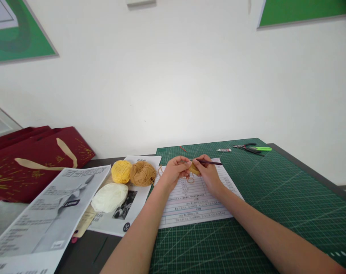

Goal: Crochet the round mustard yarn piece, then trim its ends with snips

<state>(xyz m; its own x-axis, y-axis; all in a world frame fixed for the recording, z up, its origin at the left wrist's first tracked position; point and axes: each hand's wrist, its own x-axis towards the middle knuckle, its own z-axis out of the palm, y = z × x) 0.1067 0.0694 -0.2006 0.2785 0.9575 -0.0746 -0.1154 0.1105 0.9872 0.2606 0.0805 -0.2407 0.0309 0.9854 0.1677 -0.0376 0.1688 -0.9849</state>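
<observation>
My left hand (175, 171) is closed, fingertips pinching the edge of a small tan crochet piece (194, 169). In my right hand (209, 174) is a dark crochet hook (209, 162), its handle pointing right; the hook's tip is hidden at the piece. The right fingers also touch the crochet piece. A loose strand of tan yarn (191, 180) loops below the fingers. Under both hands lies a printed sheet (196, 213). Left of my left hand sit a tan yarn ball (143, 174), a yellow yarn ball (121, 171) and a white yarn ball (110, 198).
A green cutting mat (276, 213) covers much of the table. At its back lie a small glue tube (224, 150), pliers (244, 146), a bright green-handled tool (263, 148) and a thin red stick (182, 148). Papers (50, 213) and dark red gift bags (47, 160) are at the left.
</observation>
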